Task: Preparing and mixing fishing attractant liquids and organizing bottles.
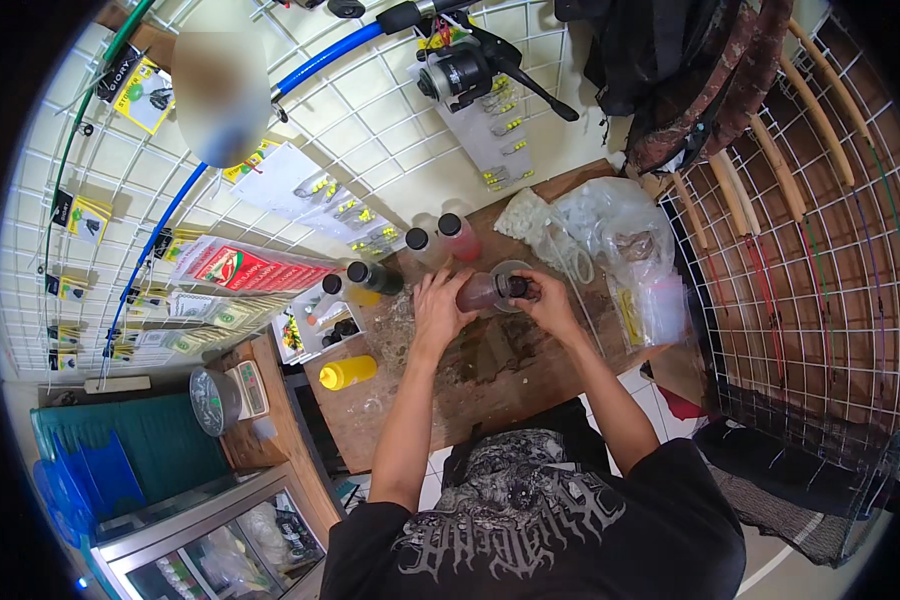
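Observation:
A bottle of dark reddish-brown liquid [478,292] lies tilted over the wooden table, its black cap end toward the right. My left hand [440,308] is wrapped around the bottle's body. At the neck end, the fingers of my right hand [546,308] are closed on the black cap [517,287]. Just behind the cap sits a round clear plastic container [511,268]. Several capped bottles stand beyond my left hand: a pink-red one [463,243], a clear one [428,250], a dark one [378,278] and one with yellow liquid [360,294].
A yellow squeeze bottle [348,372] lies at the table's left. Clear plastic bags [620,220] crowd the back right. A white box of small items [320,325] sits by the left edge. Wire racks hold packets, rods and a fishing reel [460,76]. A scale [250,388] stands far left.

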`<action>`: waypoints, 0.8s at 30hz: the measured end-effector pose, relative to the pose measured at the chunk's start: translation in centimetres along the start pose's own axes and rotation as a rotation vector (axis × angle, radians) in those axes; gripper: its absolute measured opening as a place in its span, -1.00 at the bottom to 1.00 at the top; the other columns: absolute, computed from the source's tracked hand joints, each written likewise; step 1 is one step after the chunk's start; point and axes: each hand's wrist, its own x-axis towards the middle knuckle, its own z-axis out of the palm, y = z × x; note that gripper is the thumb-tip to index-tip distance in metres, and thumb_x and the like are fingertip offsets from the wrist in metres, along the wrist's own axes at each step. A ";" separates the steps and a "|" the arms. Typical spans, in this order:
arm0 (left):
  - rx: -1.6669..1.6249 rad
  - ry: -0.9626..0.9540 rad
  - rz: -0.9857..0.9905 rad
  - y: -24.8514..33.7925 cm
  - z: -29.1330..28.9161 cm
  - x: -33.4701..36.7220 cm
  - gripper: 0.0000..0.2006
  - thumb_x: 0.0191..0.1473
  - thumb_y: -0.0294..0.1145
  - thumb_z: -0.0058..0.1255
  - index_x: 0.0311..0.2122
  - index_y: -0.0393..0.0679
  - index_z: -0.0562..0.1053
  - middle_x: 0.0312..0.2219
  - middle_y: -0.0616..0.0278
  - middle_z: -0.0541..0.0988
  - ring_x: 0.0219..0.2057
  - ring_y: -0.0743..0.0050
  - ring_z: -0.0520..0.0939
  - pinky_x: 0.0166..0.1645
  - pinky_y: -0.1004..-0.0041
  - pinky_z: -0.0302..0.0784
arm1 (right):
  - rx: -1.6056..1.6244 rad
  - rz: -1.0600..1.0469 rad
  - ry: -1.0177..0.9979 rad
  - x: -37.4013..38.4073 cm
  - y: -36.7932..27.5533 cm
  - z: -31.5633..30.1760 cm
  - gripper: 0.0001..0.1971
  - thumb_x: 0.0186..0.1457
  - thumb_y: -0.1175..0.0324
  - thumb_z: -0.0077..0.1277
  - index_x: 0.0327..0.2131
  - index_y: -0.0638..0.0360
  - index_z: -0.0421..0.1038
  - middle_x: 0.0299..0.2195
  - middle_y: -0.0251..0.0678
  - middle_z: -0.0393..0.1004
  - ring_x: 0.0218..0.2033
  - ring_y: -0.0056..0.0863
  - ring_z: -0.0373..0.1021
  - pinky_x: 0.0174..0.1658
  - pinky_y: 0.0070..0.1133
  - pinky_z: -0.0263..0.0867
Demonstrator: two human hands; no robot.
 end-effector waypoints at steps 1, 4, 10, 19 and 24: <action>0.000 0.000 -0.001 -0.1 0.2 -0.1 -0.25 -0.44 -0.40 0.47 0.05 0.09 0.52 0.03 0.11 0.50 0.03 0.03 0.47 0.08 0.11 0.34 | 0.000 0.000 -0.001 0.0 -0.2 -0.1 -0.46 -0.11 0.67 0.28 0.03 0.34 0.42 -0.23 -0.23 0.59 -0.25 -0.59 0.52 -0.18 -0.60 0.44; -0.068 0.000 -0.023 -0.2 0.7 0.0 -0.26 -0.42 -0.43 0.46 0.05 0.04 0.51 -0.01 0.09 0.52 0.02 -0.03 0.48 0.09 0.10 0.38 | 0.042 0.090 -0.019 0.1 -0.4 -0.4 -0.46 -0.16 0.64 0.30 -0.01 0.36 0.45 -0.17 -0.11 0.59 -0.19 -0.52 0.53 -0.14 -0.52 0.43; -0.363 0.059 -0.085 -1.7 2.6 -0.8 -0.27 -0.37 -0.44 0.46 0.07 -0.10 0.49 -0.10 0.03 0.57 -0.02 -0.09 0.53 0.12 0.16 0.42 | -0.306 -0.178 -0.036 0.3 -2.3 -0.9 -0.48 -0.17 0.67 0.23 -0.02 0.39 0.44 -0.08 0.05 0.48 -0.12 -0.11 0.49 -0.09 -0.34 0.40; -0.470 0.109 -0.184 -2.9 4.4 -1.5 -0.25 -0.36 -0.37 0.49 0.07 -0.15 0.48 -0.09 -0.02 0.57 -0.03 -0.02 0.56 0.12 0.19 0.43 | -0.832 -0.159 -0.200 2.0 -2.4 -0.7 -0.58 -0.10 0.52 0.23 -0.09 0.33 0.44 -0.14 0.01 0.44 -0.08 0.03 0.43 -0.06 -0.22 0.39; -0.538 0.133 -0.180 -3.4 4.5 -1.8 -0.26 -0.35 -0.35 0.49 0.07 -0.15 0.48 -0.08 -0.02 0.57 -0.02 0.00 0.56 0.12 0.21 0.43 | -0.817 -0.159 -0.064 1.7 -3.0 -0.1 -0.52 -0.05 0.35 0.26 -0.03 0.24 0.40 -0.12 -0.04 0.45 -0.14 0.00 0.47 -0.13 -0.24 0.41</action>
